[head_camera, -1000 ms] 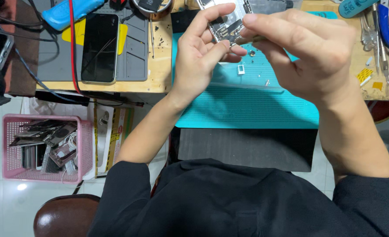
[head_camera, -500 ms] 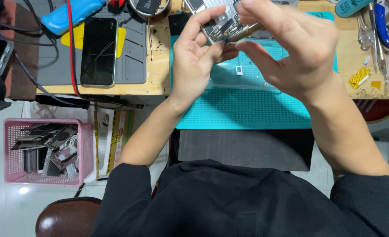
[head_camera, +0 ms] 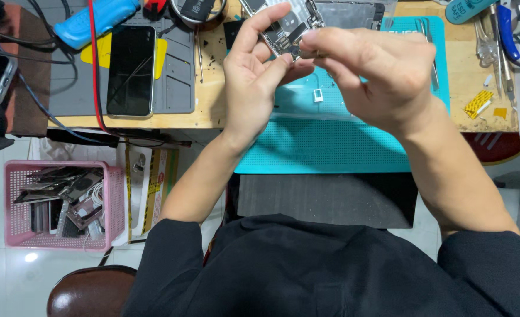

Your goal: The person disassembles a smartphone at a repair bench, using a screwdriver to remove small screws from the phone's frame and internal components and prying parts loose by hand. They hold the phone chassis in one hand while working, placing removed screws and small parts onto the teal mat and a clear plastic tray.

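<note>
My left hand (head_camera: pixel 257 79) holds an opened phone body (head_camera: pixel 283 23) with bare circuit parts, raised above the teal work mat (head_camera: pixel 324 147). Its thumb and fingers grip the phone's lower edge. My right hand (head_camera: pixel 377 76) is pinched at the phone's near corner, fingertips closed on something too small to make out. A tiny white part (head_camera: pixel 317 95) lies on the mat below the hands.
A black phone (head_camera: pixel 131 69) lies on a grey mat (head_camera: pixel 178 88) at left, crossed by a red cable (head_camera: pixel 92 64). Tweezers and tools (head_camera: pixel 494 41) sit at right on the wooden bench. A pink basket (head_camera: pixel 19 223) of phone parts stands on the floor.
Both hands and the opened phone have stayed near the top of view, the right hand's fingers closing in on the phone's corner. The view has shifted slightly.
</note>
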`<state>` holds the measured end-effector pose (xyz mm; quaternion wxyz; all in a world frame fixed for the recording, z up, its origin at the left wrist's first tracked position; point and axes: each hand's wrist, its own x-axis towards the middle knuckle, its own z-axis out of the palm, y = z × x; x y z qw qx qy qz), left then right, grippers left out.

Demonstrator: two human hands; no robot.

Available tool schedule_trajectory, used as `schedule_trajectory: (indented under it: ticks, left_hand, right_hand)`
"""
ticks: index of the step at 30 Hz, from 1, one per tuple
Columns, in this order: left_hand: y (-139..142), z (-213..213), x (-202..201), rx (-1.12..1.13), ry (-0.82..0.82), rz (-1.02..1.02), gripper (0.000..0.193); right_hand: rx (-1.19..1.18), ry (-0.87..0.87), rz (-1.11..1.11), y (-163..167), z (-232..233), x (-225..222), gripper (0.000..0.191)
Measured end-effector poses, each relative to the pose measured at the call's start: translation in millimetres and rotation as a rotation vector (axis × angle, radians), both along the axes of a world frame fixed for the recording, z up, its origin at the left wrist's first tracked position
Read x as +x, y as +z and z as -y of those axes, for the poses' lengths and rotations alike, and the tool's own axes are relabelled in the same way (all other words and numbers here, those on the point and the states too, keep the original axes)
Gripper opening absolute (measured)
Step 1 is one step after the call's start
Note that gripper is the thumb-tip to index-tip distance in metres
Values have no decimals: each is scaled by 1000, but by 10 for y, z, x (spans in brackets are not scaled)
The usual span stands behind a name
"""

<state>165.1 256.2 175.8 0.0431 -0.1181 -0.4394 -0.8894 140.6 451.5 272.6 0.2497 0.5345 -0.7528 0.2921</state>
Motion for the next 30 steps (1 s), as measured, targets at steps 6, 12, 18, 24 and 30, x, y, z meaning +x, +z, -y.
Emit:
schedule_trajectory:
  ticks: [6,12,18,24,30]
  left_hand:
    - [2,4,35,6,0,12,57]
    - [127,146,-13,-45,-89,29,55]
    - [444,307,127,-53,-250,-22,52]
    - [659,261,260,-175,-360,-63,58]
    - [663,250,277,-185,-388,-143,55]
  right_hand:
    - [-4,-14,-42,-48,39,42,27]
    - [-194,-64,142,-187,-314,-65,21]
    - [-514,-38,566,-267,-659,-175,7]
    - [-603,-33,915,-187,-573,-105,11]
    - [-401,-84,878,-83,-478,-72,14]
